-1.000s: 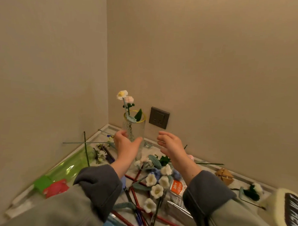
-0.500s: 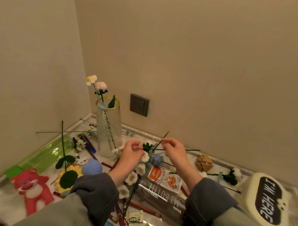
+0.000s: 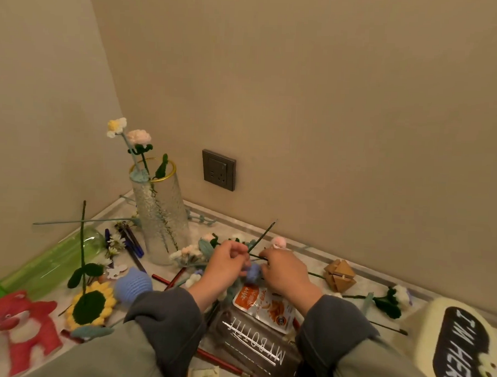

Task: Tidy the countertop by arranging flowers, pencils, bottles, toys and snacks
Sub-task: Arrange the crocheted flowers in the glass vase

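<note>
A tall glass vase (image 3: pixel 162 213) with a gold rim stands in the corner with two crochet flowers (image 3: pixel 130 133) in it. Just right of it, my left hand (image 3: pixel 227 263) and my right hand (image 3: pixel 283 271) are curled over a pile of loose crochet flowers. Both hands pinch thin dark green stems (image 3: pixel 263 236), one of which sticks up towards the wall. A blue crochet flower (image 3: pixel 253 272) shows between the hands. Which flower each stem belongs to is hidden by my fingers.
A crochet sunflower (image 3: pixel 91 305), blue knitted ball (image 3: pixel 133 286), green bottle (image 3: pixel 47 265) and red bear toy (image 3: pixel 19 326) lie left. A snack packet (image 3: pixel 267 306), dark bottle (image 3: pixel 252 342), red pencils (image 3: pixel 222 364), wooden puzzle (image 3: pixel 339 275) and cream box (image 3: pixel 462 348) lie right.
My hands dropped from beside the vase to the flower pile and closed on the green stems. The view tilted down, showing more of the countertop.
</note>
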{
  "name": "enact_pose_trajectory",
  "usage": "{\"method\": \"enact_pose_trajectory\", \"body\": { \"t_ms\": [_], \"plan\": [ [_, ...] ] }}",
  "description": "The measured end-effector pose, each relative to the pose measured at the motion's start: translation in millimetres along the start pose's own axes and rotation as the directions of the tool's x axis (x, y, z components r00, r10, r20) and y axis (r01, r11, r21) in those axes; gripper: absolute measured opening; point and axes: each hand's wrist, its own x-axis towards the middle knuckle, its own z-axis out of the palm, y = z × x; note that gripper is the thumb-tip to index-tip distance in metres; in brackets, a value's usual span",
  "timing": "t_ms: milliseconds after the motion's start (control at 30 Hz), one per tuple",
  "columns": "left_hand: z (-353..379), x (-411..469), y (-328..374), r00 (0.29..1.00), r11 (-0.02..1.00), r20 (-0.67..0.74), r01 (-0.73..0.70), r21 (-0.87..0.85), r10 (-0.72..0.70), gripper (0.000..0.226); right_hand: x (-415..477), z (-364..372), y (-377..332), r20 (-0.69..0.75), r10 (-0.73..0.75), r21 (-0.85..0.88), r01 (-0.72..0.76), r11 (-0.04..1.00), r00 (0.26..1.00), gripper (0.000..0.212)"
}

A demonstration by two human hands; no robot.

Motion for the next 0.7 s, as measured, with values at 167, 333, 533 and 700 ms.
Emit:
{"method": "enact_pose_trajectory", "body": {
  "t_ms": [167, 333, 533, 700],
  "plan": [
    [10, 1, -6, 0.996, 0.997, 0.08, 0.044, 0.058, -0.048, 0.017, 1, 11, 8, -0.079, 0.043, 0.096, -0.036, 0.995, 0.996, 0.027],
    [17, -3, 5, 0.995, 0.998, 0.075, 0.07, -0.001, -0.07, 0.017, -1, -3, 11, -0.19, 0.162, 0.376, -0.08, 0.923, 0.968, 0.018],
    [17, -4, 43, 0.995, 0.982, 0.025, -0.088, -0.167, 0.094, 0.034, -15, -29, -1, -0.165, 0.098, 0.67, 0.039, 0.742, 0.981, 0.013],
    [20, 0, 63, 0.991, 0.977, -0.042, -0.136, -0.165, 0.131, 0.023, -31, -46, -5, -0.02, -0.066, 0.789, 0.056, 0.612, 0.998, 0.017]
  ]
}}
